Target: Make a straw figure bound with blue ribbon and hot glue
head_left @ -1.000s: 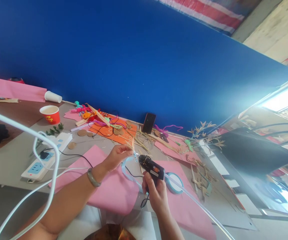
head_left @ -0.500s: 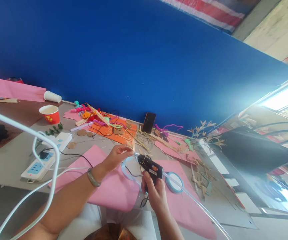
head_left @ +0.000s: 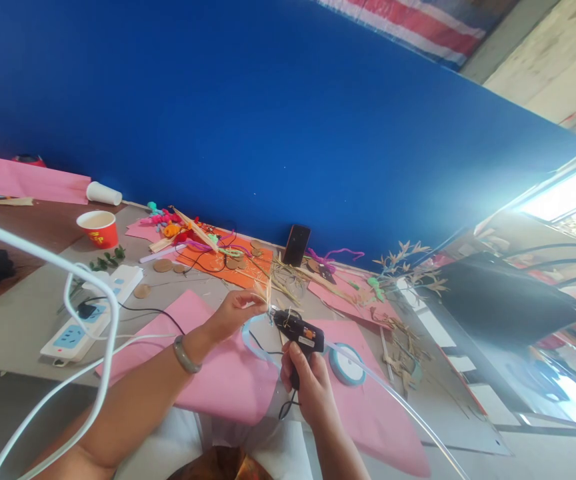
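- Right hand (head_left: 311, 383): wrapped around the grip of 1 black glue gun (head_left: 301, 330), its nozzle pointing left, over the table's near middle.
- Left hand (head_left: 231, 317): thumb and finger pinching 1 pale dried sprig (head_left: 268, 291) at the nozzle (whether the 2 touch, cannot tell).
- Clear glue stick (head_left: 408, 407): long, extending from the gun's rear.
- Light-blue ribbon (head_left: 248, 340): looped below the left fingertips.
- Ribbon roll (head_left: 339, 373): light-blue, right of the gun, on pink paper (head_left: 373, 423).
- Phone (head_left: 297, 245): 1, leaning at the blue panel (head_left: 268, 120).
- Power strip (head_left: 75, 340): white, far left.
- Paper cup (head_left: 103, 230): red, upright, beyond the strip.
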`<state>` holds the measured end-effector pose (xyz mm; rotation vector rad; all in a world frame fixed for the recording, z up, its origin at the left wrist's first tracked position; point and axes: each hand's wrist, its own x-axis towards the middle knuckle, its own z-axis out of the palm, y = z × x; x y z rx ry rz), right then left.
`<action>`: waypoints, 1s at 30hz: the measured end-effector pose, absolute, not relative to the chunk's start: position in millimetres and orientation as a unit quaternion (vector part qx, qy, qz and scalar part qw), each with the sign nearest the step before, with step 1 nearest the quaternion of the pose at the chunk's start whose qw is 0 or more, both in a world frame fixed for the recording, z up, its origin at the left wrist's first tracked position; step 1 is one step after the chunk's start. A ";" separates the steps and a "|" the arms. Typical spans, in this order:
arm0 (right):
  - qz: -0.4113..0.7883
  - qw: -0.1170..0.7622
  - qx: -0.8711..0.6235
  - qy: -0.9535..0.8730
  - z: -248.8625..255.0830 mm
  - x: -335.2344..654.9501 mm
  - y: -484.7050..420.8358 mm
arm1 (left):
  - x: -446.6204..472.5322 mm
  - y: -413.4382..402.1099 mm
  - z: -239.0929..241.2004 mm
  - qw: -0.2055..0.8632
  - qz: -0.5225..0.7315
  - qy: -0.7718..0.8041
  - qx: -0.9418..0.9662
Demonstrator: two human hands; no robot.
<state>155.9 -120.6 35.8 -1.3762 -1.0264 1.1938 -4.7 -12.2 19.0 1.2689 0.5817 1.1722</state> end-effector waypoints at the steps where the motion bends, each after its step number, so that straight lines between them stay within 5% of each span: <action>1: 0.509 0.505 -0.562 -0.413 34.7 156.8 -120.5 | -4.3 -11.8 18.3 0.613 0.507 0.252 0.551; 17: 0.656 0.482 -0.506 -0.284 32.3 170.4 -117.0 | -0.7 -12.6 12.2 0.714 0.483 0.250 0.441; 30: 0.593 0.536 -0.511 -0.316 34.3 171.6 -122.7 | -2.9 -12.1 13.1 0.725 0.469 0.218 0.455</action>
